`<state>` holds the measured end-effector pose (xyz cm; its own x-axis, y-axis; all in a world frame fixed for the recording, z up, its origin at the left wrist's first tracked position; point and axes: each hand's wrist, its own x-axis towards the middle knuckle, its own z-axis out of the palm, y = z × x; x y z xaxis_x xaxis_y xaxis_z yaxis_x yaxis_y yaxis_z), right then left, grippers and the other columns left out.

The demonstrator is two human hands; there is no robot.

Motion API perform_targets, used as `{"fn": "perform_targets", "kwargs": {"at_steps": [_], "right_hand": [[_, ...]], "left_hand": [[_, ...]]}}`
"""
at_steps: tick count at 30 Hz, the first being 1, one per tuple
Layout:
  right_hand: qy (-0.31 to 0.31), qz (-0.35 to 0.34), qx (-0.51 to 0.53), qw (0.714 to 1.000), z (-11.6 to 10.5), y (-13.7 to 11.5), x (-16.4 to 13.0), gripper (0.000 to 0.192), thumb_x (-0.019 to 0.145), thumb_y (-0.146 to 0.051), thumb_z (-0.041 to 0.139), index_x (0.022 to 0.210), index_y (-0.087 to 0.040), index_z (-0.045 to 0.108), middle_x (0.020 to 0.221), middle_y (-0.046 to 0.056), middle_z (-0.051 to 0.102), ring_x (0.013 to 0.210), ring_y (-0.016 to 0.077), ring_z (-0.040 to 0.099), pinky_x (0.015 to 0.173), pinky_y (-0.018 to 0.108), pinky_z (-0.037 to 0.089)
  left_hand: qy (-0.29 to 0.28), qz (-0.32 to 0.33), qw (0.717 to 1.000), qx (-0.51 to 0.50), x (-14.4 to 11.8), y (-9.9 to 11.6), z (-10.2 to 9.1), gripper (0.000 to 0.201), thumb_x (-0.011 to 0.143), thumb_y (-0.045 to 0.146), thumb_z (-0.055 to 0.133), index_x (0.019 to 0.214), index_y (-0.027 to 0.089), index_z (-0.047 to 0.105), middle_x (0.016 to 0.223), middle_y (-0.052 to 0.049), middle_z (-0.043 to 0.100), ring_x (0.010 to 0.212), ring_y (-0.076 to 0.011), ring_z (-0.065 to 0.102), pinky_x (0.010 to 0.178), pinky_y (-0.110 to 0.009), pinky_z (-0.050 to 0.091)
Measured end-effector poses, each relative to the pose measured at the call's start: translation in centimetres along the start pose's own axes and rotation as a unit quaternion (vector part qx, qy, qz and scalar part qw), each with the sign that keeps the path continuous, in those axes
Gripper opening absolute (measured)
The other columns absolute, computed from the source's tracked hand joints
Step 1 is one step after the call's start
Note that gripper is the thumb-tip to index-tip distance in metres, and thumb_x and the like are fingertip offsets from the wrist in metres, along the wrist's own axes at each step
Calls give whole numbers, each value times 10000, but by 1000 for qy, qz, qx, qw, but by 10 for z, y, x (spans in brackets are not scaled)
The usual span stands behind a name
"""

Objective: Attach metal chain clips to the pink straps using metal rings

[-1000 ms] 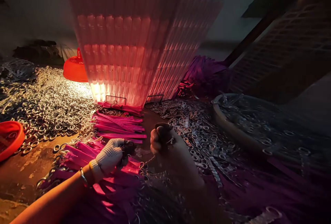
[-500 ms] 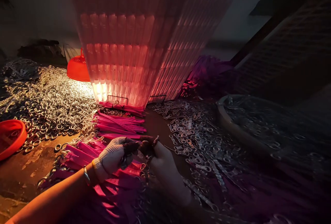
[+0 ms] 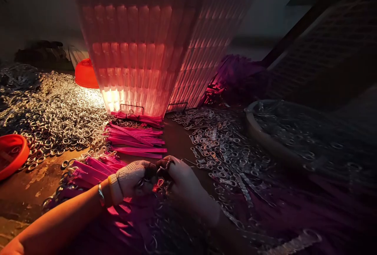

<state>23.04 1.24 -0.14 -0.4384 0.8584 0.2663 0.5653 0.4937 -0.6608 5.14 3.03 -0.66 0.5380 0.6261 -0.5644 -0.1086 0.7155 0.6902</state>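
Where both meet — left hand [image 3: 131, 180], right hand [image 3: 179, 176] pinched on small metal ring [image 3: 160, 182] — dim, silvery.

Big glowing stack of ribbed pink panels [image 3: 138, 50] standing at the back of the counter [image 3: 26, 192], with a second stack [image 3: 212, 50] leaning just behind it. Red bowl [image 3: 10, 158] at the left edge, red lid [image 3: 85, 75] further back, round tray [image 3: 265, 137] on the right.

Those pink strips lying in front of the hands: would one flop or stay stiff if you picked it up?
The pink strips lie flat and straight in a loose fan, so each probably keeps some shape yet bends easily. They look thin, so likely light. Pushed, they would probably slide rather than roll. The metal rings beside them might snag.
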Motion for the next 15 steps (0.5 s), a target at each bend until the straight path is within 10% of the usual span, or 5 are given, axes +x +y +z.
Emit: {"fn": "perform_targets", "kwargs": {"at_steps": [8, 15], "right_hand": [[-103, 87, -205, 969, -12, -3, 7, 71, 721, -148, 542, 716, -177, 607, 724, 70, 682, 631, 162, 554, 559, 308, 208], [-173, 95, -256, 946, -21, -16, 22, 128, 723, -270, 574, 663, -179, 642, 704, 82, 702, 608, 172, 561, 535, 300, 172]], "left_hand": [[0, 138, 968, 210, -13, 6, 1, 243, 832, 364, 583, 710, 155, 563, 491, 21, 510, 334, -58, 394, 317, -165, 275], [23, 95, 990, 102, 10, -1, -4, 149, 761, 289, 613, 716, 154, 569, 504, 45, 471, 329, -55, 380, 305, -161, 278]]}}
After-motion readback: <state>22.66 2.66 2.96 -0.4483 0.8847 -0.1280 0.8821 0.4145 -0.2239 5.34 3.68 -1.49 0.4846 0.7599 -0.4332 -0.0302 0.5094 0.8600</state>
